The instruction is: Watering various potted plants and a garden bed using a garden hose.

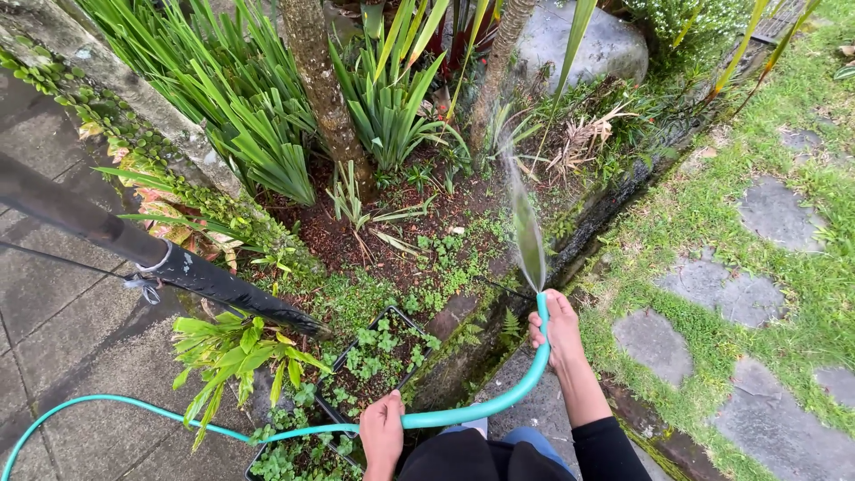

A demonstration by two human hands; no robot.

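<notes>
Right hand (559, 328) sits at the bed's stone edge (614, 209), gripping the end of the green hose (499, 403); open air above and ahead over bare soil (419, 214). Water jet (525, 227) crosses that gap. Two palm trunks (322, 93) stand farther in, with dense strap-leaf plants (258, 125) packed left of them: little passage there. Boulder (579, 44) closes the far side. To the right, grass and flat stepping stones (721, 289), nothing standing. Left hand (381, 429) grips the hose low, hemmed by black seedling trays (378, 356) and a leafy potted plant (236, 352). Slanted dark pole (134, 245) bars the left side above the paving (62, 330).
</notes>
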